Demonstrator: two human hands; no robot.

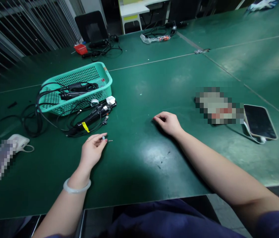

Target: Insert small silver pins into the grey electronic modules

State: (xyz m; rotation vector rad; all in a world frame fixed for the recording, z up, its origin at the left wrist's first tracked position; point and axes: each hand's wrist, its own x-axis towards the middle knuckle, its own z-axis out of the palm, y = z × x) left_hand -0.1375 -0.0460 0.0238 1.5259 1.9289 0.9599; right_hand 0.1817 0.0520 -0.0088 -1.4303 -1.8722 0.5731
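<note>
My left hand, with a pale bangle at the wrist, is closed in a pinch above the near left part of the table. Between its thumb and finger is a small light-blue piece. A thin metallic pin-like bit shows beside the fingertips; I cannot tell whether it is held. Just beyond this hand lies a black corded tool with yellow tape round it. My right hand rests on the table, fingers curled and thumb against the forefinger. Anything inside them is hidden.
A turquoise basket holding black corded tools stands at left. Cables trail from it. A white charger-like item lies far left, a phone with a white cable at right. Farther back are a red tray and a plastic bag.
</note>
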